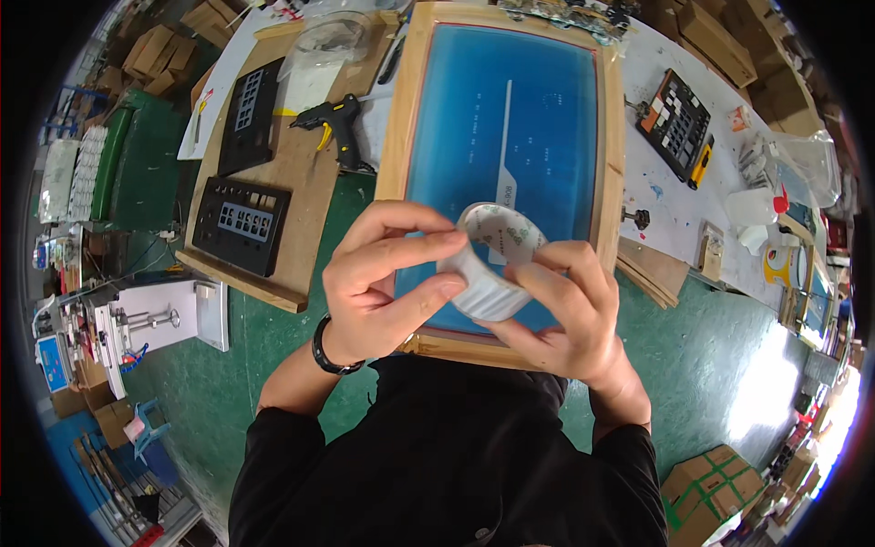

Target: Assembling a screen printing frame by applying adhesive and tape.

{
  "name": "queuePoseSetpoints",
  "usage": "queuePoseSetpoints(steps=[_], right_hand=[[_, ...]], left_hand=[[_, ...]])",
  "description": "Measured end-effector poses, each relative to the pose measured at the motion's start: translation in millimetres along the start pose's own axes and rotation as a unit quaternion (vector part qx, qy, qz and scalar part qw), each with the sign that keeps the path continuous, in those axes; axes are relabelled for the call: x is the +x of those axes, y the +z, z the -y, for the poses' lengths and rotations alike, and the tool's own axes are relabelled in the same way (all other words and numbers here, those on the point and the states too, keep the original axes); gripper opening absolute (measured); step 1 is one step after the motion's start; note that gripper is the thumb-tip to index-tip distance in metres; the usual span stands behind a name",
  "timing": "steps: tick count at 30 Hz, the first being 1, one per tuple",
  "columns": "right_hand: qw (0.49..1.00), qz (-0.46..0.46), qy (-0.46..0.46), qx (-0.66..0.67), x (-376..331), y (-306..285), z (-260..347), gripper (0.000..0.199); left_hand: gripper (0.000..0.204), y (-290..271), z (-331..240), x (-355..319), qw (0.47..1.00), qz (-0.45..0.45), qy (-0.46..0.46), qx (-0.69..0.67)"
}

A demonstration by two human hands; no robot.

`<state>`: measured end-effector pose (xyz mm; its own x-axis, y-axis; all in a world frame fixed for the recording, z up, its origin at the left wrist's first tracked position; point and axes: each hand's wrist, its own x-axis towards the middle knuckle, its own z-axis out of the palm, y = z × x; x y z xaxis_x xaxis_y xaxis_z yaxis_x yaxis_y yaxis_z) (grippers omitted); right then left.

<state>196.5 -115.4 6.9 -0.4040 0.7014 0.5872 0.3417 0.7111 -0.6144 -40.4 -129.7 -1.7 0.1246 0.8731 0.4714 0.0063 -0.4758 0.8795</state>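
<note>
Between my two hands I hold a roll of clear tape (488, 290), tilted so that its printed inner core shows. My left hand (387, 278), a black band on its wrist, pinches the roll's left side with thumb and fingertips. On the opposite side, my right hand (570, 314) grips it, with fingers at the rim and thumb underneath. Below the roll lies a wood-framed printing screen (609, 182) with blue mesh (465, 109); small pale marks and a light stripe show on the mesh. My hands hide its near part.
At left, two black panels (241, 223) with cutouts lie on a wooden board (305, 232), near a black-and-yellow glue gun (339, 128). A black panel (673, 123) and a yellow cutter (701, 164) lie at right. A taped carton (715, 492) stands on the green floor (674, 337).
</note>
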Motion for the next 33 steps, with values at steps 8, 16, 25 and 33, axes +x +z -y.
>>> queuePoseSetpoints(steps=[8, 16, 25, 33], right_hand=[[0.996, -0.012, -0.054, -0.068, -8, 2, -1, 0.037], [0.985, 0.006, -0.107, -0.139, -13, -5, -7, 0.036], [0.989, -0.016, -0.064, -0.134, 4, -14, -2, 0.038], [0.985, -0.037, -0.078, -0.152, -6, 0, 3, 0.040]], left_hand=[[0.022, 4, -3, -1, 0.994, -0.033, -0.053, -0.095], [0.019, -11, -18, -1, 0.985, 0.065, -0.153, -0.057], [0.031, 8, -22, 1, 0.998, 0.014, -0.055, 0.020], [0.048, 18, -12, -1, 0.988, -0.011, -0.119, -0.097]])
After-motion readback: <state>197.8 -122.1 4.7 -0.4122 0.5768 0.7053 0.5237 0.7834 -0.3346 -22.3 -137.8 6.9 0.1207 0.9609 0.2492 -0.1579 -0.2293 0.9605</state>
